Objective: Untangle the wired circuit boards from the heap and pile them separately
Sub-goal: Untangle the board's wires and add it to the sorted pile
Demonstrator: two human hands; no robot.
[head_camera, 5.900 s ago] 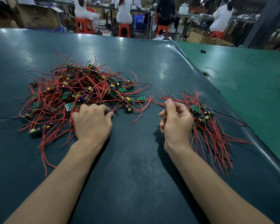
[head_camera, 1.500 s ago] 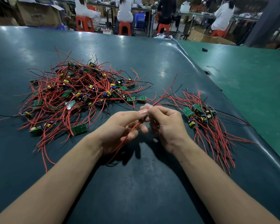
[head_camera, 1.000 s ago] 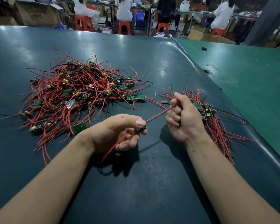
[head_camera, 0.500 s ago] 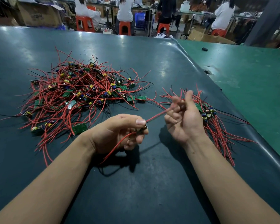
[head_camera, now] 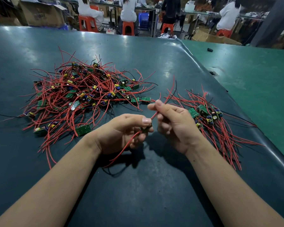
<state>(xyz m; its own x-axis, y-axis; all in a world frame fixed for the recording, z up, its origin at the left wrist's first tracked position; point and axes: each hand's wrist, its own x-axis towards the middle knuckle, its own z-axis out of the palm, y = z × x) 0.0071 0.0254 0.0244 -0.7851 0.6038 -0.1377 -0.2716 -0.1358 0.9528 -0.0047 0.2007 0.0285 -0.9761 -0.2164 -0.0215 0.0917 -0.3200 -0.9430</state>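
A tangled heap (head_camera: 82,94) of small green circuit boards with red and black wires lies left of centre on the dark mat. To the right sits a smaller sorted pile (head_camera: 210,118) with its wires laid roughly parallel. Between them, my left hand (head_camera: 121,131) pinches one small board (head_camera: 145,128) between thumb and fingers, mostly hidden; its red wires trail down toward me. My right hand (head_camera: 172,123) grips that board's red wire (head_camera: 154,115) just beyond my left thumb, and the wire ends stick up past my fingers.
The dark mat (head_camera: 138,185) ends at a raised edge (head_camera: 203,68) on the right, with a green table (head_camera: 252,76) beyond. A small black object (head_camera: 209,49) lies on the green table. Several seated people on red stools and cardboard boxes fill the background.
My right hand has slid back along the red wire toward my left hand and now grips it close to the board. My left hand has kept its pinch on the board.
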